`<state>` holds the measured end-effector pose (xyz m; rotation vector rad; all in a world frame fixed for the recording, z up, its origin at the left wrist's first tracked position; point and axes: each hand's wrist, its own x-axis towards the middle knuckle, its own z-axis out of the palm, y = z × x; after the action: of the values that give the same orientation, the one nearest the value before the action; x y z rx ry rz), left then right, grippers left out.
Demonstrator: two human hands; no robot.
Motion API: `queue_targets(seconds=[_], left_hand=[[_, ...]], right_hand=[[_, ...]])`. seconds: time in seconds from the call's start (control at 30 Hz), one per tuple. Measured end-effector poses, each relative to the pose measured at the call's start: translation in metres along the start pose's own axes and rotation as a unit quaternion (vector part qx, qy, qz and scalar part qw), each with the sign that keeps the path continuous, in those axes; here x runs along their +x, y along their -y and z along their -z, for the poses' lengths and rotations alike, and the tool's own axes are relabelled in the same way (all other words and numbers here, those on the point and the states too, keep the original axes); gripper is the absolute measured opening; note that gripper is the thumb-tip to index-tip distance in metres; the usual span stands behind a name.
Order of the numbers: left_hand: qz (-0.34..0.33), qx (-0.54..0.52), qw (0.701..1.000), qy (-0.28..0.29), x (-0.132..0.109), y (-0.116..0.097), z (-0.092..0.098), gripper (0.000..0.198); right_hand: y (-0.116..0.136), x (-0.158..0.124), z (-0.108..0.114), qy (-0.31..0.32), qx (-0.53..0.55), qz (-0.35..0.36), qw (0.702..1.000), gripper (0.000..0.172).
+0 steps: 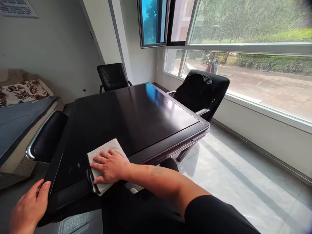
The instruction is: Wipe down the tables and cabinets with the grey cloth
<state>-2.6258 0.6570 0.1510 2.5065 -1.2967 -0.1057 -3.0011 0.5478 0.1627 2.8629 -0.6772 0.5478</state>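
Note:
A square black table with a glossy top and raised border stands before me. My right hand lies flat with fingers spread on a folded white cloth, pressing it to the near part of the tabletop. Part of the cloth droops over the near edge. At the near left corner, my left hand grips the table's edge, its thumb on the near side; the other fingers are partly hidden. Light from the window shows faint smudges on the far right of the tabletop.
Black chairs stand around the table: one at the far side, one at the left, and one by the window with dark fabric over its back. A bed with a patterned pillow is at left. An open window pane juts inward.

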Motion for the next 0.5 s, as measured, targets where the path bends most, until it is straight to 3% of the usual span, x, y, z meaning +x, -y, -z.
queue_targets(seconds=[0.1,0.2,0.27,0.37,0.43,0.5], left_hand=[[0.009,-0.008,1.0,-0.006,0.002,0.004,-0.003,0.089],[0.029,-0.002,1.0,0.009,-0.005,-0.005,0.003,0.097],[0.034,0.005,0.999,0.019,-0.012,-0.015,0.01,0.101],[0.033,0.007,0.999,0.02,-0.017,-0.022,0.013,0.102],[0.027,0.005,1.0,0.01,-0.015,-0.014,0.008,0.099],[0.006,0.012,1.0,-0.009,-0.007,0.004,-0.004,0.093]], right_hand=[[-0.048,-0.053,0.025,-0.004,0.035,-0.023,0.999,0.086],[-0.136,-0.135,0.068,0.036,0.058,-0.16,0.985,0.08],[-0.204,-0.202,0.1,0.072,0.02,-0.304,0.95,0.073],[-0.283,-0.294,0.138,0.109,-0.044,-0.499,0.858,0.077],[-0.309,-0.336,0.151,0.122,-0.06,-0.562,0.816,0.082],[-0.318,-0.358,0.154,0.13,-0.065,-0.593,0.792,0.085]])
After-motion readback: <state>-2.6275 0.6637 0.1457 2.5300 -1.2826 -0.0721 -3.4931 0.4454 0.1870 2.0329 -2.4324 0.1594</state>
